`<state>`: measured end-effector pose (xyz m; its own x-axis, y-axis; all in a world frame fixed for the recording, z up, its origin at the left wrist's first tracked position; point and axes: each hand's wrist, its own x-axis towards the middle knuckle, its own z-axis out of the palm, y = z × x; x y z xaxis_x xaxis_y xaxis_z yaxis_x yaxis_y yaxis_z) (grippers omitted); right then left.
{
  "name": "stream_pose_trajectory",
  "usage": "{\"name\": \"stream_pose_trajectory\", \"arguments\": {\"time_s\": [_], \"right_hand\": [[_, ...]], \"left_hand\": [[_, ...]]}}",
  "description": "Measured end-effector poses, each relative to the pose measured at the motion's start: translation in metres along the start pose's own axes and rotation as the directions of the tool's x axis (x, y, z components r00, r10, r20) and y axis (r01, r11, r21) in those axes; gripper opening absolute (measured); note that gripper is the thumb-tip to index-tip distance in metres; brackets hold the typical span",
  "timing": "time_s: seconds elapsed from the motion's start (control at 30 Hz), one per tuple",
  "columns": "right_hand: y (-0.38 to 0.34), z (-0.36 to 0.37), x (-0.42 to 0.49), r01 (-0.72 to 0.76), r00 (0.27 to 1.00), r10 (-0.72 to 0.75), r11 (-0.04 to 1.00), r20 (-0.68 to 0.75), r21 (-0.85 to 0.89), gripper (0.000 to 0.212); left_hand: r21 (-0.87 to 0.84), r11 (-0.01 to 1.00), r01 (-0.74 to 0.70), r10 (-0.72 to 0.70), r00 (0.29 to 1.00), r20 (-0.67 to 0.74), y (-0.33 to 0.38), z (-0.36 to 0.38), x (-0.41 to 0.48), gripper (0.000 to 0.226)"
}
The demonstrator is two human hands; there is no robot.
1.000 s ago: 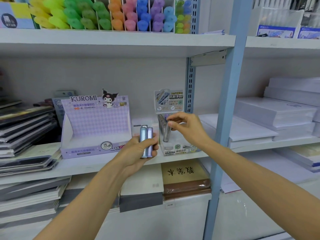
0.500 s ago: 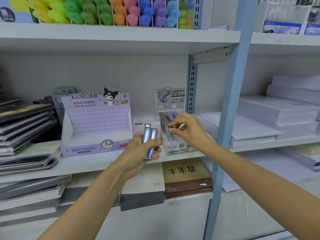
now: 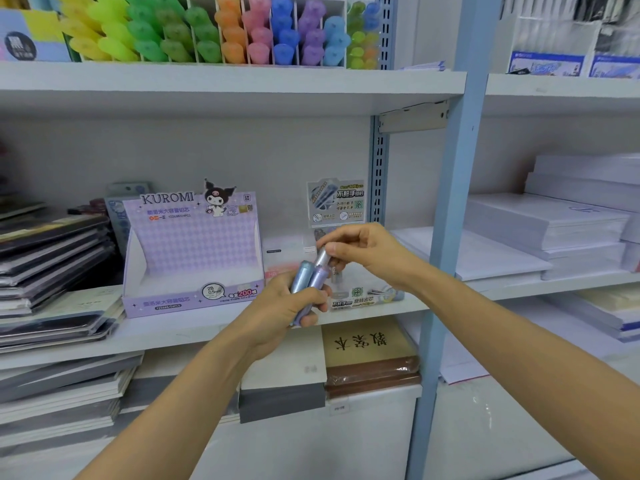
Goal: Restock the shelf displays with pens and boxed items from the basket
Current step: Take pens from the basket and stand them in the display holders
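My left hand [image 3: 281, 308] grips a small bundle of metallic blue and lilac tubes [image 3: 307, 283], held upright in front of the middle shelf [image 3: 194, 332]. My right hand [image 3: 363, 252] pinches the top of a silver tube [image 3: 321, 256] at the bundle's upper right. Right behind both hands stands a small clear display box [image 3: 363, 296] with a printed header card [image 3: 335, 202]; more tubes inside it are mostly hidden by my fingers. The basket is out of view.
An empty lilac Kuromi display box [image 3: 190, 258] stands to the left, with dark notebook stacks [image 3: 52, 258] beyond it. White paper reams [image 3: 554, 233] fill the right bay past a blue upright post [image 3: 450, 209]. Coloured highlighters [image 3: 221, 29] line the upper shelf. A brown book [image 3: 367, 344] lies below.
My right hand left the clear display box and came back toward my left hand, and now pinches a silver tube at the bundle. My left hand rose slightly and tilted its tubes.
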<state>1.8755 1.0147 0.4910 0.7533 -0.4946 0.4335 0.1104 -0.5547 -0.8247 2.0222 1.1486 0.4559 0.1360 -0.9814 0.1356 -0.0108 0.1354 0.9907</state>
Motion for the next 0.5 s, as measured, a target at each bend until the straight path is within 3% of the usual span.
{"name": "stream_pose_trajectory", "arguments": {"time_s": [0.1,0.3,0.5], "right_hand": [[0.000,-0.003,-0.003,0.031,0.992,-0.014,0.991,-0.127,0.129,0.018],[0.001,0.009,-0.020,-0.026,0.998,0.038,0.980,-0.056,0.197,0.016],[0.002,0.020,-0.029,-0.105,0.994,0.100,0.965,0.032,0.239,0.021]], "left_hand": [[-0.155,0.988,-0.023,0.001,0.990,-0.140,0.004,-0.004,0.001,0.025],[-0.261,0.951,-0.164,0.056,0.925,-0.377,0.005,-0.004,0.006,0.008],[-0.281,0.920,-0.271,0.151,0.911,-0.384,0.004,0.006,0.003,0.010]]}}
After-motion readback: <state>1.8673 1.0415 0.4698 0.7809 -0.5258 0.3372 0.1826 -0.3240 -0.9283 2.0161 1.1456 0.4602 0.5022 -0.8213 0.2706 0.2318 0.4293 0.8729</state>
